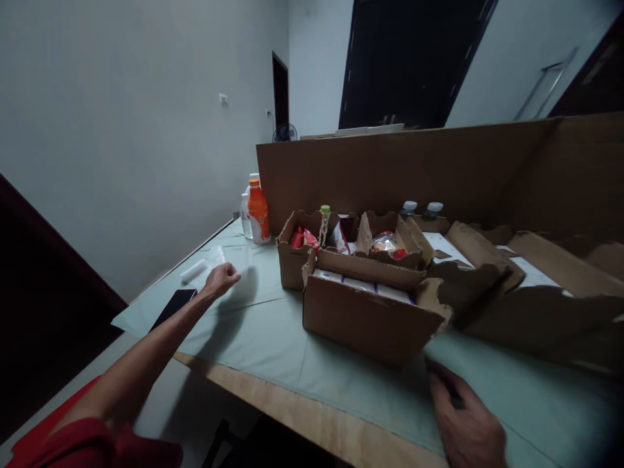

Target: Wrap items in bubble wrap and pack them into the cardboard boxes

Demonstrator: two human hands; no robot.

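Note:
My left hand (pixel 221 281) is closed in a pinch over the left part of the table, on what looks like a thin clear plastic bag (pixel 240 258). A white roll (pixel 194 271) and a dark phone (pixel 174 307) lie close to it. Low on the right, my right hand (pixel 465 419) is curled near the table's front edge. Something small and dark shows between its thumb and fingers, too blurred to name. Just beyond that hand stands a cardboard box (pixel 363 328) with white packs (pixel 361 285) in a row inside.
Behind are more cardboard bins (pixel 295 265) holding red and white packets (pixel 305 238). An orange bottle (pixel 258 211) and clear bottles stand at the back left. A tall cardboard panel (pixel 380 169) runs along the back. Green cloth (pixel 273 331) covers the wooden table.

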